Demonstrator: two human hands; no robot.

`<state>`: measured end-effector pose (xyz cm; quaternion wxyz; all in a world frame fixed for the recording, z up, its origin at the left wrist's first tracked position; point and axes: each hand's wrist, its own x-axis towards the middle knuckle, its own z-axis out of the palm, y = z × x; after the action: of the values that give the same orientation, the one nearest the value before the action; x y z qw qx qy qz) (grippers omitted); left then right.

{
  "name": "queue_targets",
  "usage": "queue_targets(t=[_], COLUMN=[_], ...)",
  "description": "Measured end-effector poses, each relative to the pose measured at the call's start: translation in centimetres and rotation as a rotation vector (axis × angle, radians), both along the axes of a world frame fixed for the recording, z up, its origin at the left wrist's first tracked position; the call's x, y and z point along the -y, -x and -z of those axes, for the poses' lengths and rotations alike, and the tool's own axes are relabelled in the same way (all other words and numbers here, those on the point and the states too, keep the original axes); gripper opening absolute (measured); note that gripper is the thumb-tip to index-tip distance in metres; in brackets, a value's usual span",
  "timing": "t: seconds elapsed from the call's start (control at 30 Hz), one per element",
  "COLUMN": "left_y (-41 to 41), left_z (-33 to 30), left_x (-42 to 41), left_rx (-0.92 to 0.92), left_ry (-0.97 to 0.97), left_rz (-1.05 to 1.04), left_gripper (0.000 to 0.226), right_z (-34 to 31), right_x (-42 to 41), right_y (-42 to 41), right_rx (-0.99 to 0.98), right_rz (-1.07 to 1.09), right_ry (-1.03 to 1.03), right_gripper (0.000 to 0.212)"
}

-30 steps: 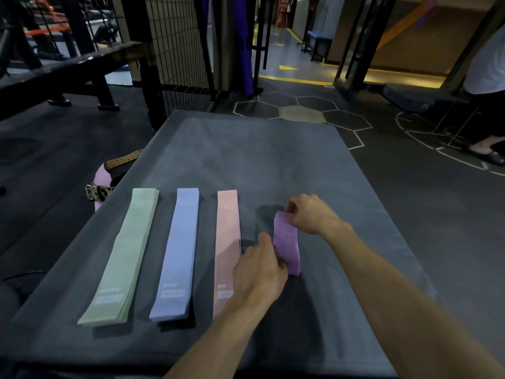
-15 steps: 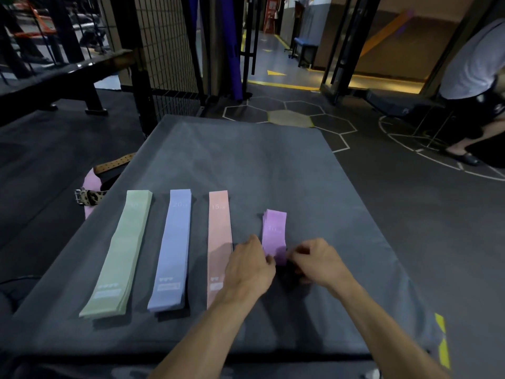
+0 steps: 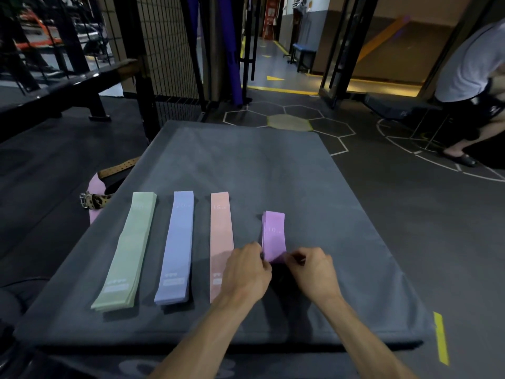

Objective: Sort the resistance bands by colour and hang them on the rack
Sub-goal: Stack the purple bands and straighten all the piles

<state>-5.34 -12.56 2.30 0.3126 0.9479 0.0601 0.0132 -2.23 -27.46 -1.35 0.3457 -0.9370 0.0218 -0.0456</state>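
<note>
Purple, thin, flat elastic band (image 3: 273,236) lay at one o'clock on the grey padded mat (image 3: 273,165); my left hand (image 3: 247,272) and right hand (image 3: 311,270) pinched its near end. It looked light and floppy, best gripped at an end.
</note>
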Motion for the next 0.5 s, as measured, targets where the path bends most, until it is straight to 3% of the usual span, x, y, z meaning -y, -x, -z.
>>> queue_targets(t=[0.17, 0.33, 0.5], left_y=[0.0, -1.3, -2.2], left_z=[0.2, 0.2, 0.5], left_x=[0.0, -0.5, -0.1], left_rx=[-0.004, -0.056, -0.156], left_ry=[-0.017, 0.020, 0.089], left_rz=[0.036, 0.009, 0.012], left_gripper=[0.017, 0.010, 0.024], right_z=[-0.7, -2.8, -2.2], right_x=[0.0, -0.2, -1.6], right_y=[-0.7, -4.3, -7.2], right_rx=[-0.061, -0.168, -0.266], right_rz=[-0.022, 0.047, 0.038], right_ry=[0.103, 0.131, 0.142], right_gripper=[0.050, 0.032, 0.037])
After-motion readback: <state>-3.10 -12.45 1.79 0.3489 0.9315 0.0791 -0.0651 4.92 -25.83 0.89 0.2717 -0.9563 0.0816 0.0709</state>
